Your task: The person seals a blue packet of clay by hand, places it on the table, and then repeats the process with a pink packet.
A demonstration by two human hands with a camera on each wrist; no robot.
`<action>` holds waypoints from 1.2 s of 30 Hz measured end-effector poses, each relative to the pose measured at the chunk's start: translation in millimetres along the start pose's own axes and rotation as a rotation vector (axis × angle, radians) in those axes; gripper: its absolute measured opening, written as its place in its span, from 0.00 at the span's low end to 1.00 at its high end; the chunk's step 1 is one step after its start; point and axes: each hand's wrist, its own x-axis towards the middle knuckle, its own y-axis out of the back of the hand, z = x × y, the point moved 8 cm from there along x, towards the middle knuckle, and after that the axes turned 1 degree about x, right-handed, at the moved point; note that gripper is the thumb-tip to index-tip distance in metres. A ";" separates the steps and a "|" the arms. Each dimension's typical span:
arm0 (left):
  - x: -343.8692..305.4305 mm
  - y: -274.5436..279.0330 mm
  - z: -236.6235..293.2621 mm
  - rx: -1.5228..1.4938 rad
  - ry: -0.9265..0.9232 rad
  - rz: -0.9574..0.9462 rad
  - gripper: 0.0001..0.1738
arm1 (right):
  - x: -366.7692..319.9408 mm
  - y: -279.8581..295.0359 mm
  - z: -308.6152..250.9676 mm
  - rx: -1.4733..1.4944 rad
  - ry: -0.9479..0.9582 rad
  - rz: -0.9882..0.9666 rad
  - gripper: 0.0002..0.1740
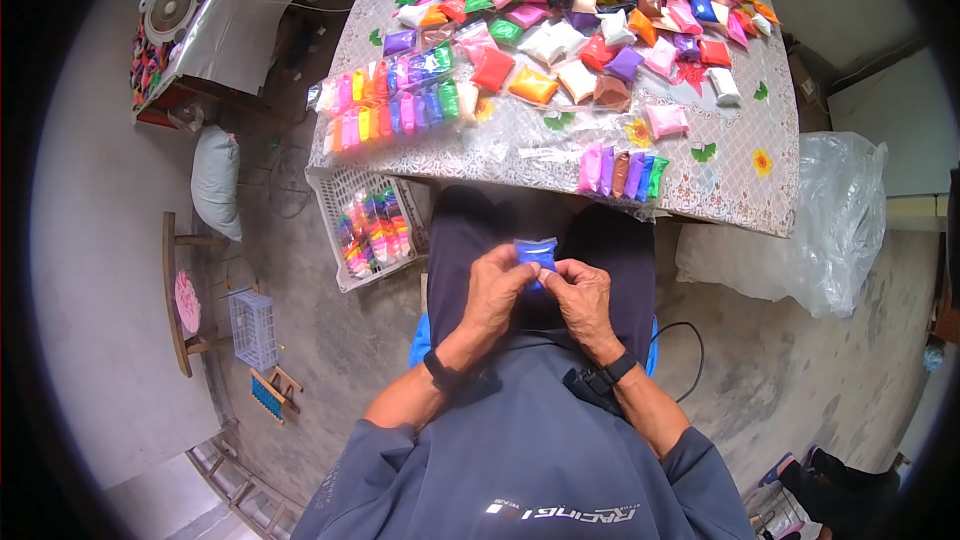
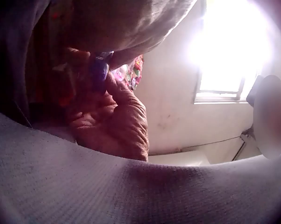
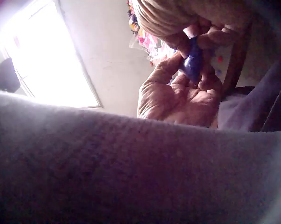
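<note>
A small blue packet [image 1: 536, 251] in clear plastic is held between both hands above the person's lap. My left hand [image 1: 493, 287] pinches its left side with thumb and fingers. On the other side, my right hand [image 1: 582, 298] pinches the lower right part, the two thumbs close together. In the left wrist view the blue packet [image 2: 100, 72] appears dark between the fingers. The right wrist view shows the packet [image 3: 192, 63] with the right palm [image 3: 182, 102] below it. Nearest on the table lies a row of coloured packets [image 1: 622, 173] in clear plastic.
The table [image 1: 740, 195] with a patterned cover stands ahead, heaped with many coloured packets [image 1: 570, 5]. Clear bags of packets [image 1: 390, 105] lie at its left front. A white crate [image 1: 345, 270] of packets sits on the floor, left. A large plastic bag [image 1: 835, 230] is at right.
</note>
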 end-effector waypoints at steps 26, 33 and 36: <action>-1.9 -2.7 6.5 -0.133 0.054 -0.058 0.14 | 8.2 -4.2 4.8 0.027 -0.002 -0.053 0.09; 2.7 2.3 -6.6 -0.050 0.017 -0.069 0.13 | 9.6 -1.7 12.7 0.012 -0.043 -0.032 0.10; 4.6 2.5 -10.3 -0.050 0.023 -0.052 0.13 | 10.4 -0.6 17.6 -0.017 -0.035 -0.016 0.10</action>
